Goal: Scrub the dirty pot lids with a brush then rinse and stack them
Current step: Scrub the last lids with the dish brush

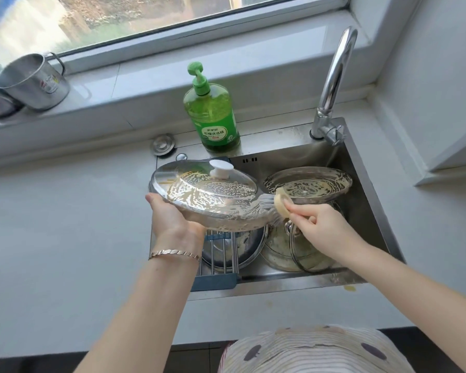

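Observation:
My left hand grips the near left rim of a glass pot lid with a white knob, held tilted over the sink. Soapy foam covers the lid's top. In my right hand is a brush with a pale wooden head; its bristles press against the lid's right edge. Another soapy lid sits upside down at the sink's back right. A glass lid with a metal handle lies below my right hand. A steel lid lies under the rack at the sink's left.
A green dish soap bottle stands behind the sink, with the chrome tap to its right. A blue drying rack spans the sink's left side. Metal cups sit on the windowsill at left. Grey counter surrounds the sink.

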Available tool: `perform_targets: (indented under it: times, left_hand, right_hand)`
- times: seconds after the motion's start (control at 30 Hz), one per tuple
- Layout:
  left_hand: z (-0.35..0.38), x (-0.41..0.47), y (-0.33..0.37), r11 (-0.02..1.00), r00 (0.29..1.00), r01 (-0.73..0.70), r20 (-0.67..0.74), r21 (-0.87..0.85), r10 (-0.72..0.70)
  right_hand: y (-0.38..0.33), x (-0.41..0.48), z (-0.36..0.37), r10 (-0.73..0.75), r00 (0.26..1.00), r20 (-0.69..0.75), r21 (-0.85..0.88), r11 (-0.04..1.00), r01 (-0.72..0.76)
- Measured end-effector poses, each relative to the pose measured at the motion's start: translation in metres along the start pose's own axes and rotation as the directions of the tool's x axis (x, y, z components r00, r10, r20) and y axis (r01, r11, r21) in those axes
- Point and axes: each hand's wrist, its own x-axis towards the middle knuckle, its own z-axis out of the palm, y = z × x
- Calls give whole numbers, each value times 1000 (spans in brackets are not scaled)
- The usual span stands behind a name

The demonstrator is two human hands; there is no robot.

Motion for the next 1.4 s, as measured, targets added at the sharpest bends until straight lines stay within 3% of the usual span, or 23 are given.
perform_targets:
  times: [0.23, 0.37, 0.5, 0.67, 0.8, 0.93, 1.1, 1.23, 1.4]
  left_hand:
    - [-3, 8, 8, 992, 989, -102, 117, 71, 93]
    - [-7, 1, -3, 979, 982, -43, 190, 198, 4]
    - [-8, 0, -15, 968, 989, 51, 124, 246, -84]
    - [-11, 0, -18, 955, 982, 34, 169, 296, -87]
    - [-7, 4, -11, 963, 986, 19, 157, 268, -63]
    - [-8, 10, -8, 968, 984, 27, 162, 248, -69]
    - [-12, 25, 1, 987, 997, 32, 68, 156, -43]
    - [-14, 29, 1, 997, 997, 22, 68, 76, -27]
    - [-17, 34, 6, 996, 999, -15, 40, 84, 12]
  right_hand:
    - [-11, -14, -2, -78, 988, 132, -14, 997, 81]
    - [-9, 10, -11, -34, 998, 43, -51, 998, 36]
    - [-19, 3, 3, -137, 980, 145, -20, 990, 141]
    - [3, 18, -11, 8, 998, 61, -109, 994, -1]
    - [-7, 7, -3, -107, 987, 117, -68, 991, 115]
    - [6, 20, -14, 18, 997, 70, -81, 997, -13]
    - [4, -3, -1, -113, 985, 132, -44, 992, 119]
    - [18, 4, -5, -8, 999, 48, -14, 1000, 9]
    - [13, -22, 12, -121, 986, 111, 17, 993, 120]
